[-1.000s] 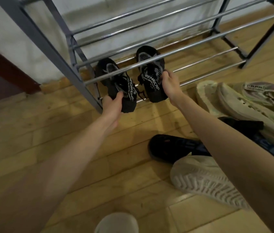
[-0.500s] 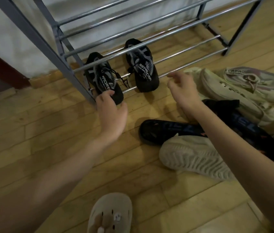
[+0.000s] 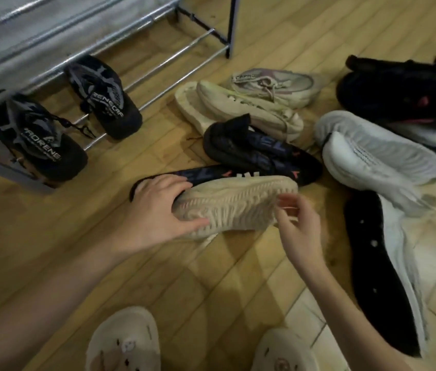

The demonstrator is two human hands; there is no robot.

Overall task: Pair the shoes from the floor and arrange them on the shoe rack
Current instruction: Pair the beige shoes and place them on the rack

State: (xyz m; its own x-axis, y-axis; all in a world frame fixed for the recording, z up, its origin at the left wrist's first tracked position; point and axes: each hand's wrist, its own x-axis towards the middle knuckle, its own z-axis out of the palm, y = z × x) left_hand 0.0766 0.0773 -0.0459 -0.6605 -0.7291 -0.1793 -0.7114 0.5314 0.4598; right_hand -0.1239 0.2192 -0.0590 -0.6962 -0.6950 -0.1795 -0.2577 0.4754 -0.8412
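Nearest the camera, two beige clogs (image 3: 124, 341) sat on the person's feet, on the wood floor (image 3: 51, 236). Just beyond, the left hand (image 3: 155, 210) gripped the toe end of a cream sneaker (image 3: 238, 204) lying sole-up, fingers over the top edge, thumb under. The right hand (image 3: 300, 228) was at its heel end, fingers loosely curled and blurred; couldn't tell if it had a hold or was only touching.

Behind it, touching, lay a black shoe with blue lettering (image 3: 265, 175), with a second dark shoe (image 3: 241, 145) against it. Right side: a black-soled white shoe (image 3: 388, 277), a white-soled shoe (image 3: 372, 153), dark shoes with red trim (image 3: 404, 100).

Farther back, a matching cream sneaker (image 3: 246, 108) lay beside a grey-lilac laced sneaker (image 3: 273, 84). Likely the mate.

Farthest, the shoe rack (image 3: 179, 52) already held the black mesh pair (image 3: 72, 113) on its bottom rails, left end.

Judgement: step was picking up the cream shoe. Do it well: lift clear of the black shoe so it doesn't drag, flip sole-down, grab the mate, seat both toes-in across two rails beside the black pair.
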